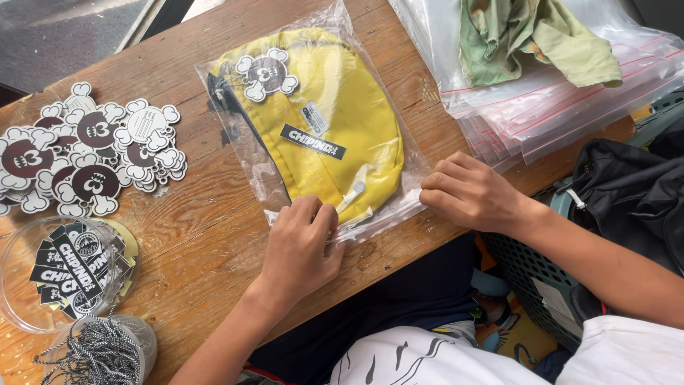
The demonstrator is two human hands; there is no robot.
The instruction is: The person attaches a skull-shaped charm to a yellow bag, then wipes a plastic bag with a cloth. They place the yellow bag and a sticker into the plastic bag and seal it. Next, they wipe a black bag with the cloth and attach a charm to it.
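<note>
A yellow pouch bag lies inside a clear zip plastic bag on the wooden table. A skull-shaped sticker rests inside on the pouch. My left hand presses the zip strip at the clear bag's near edge, fingers pinched on it. My right hand pinches the same strip at its right end. Both hands hold the bag's closing edge against the table.
A pile of skull-shaped stickers lies at the left. A clear round tub of black label stickers and a cup of black-white cords stand at front left. A stack of zip bags under a green cloth sits at back right. A basket and dark bag are beside the table.
</note>
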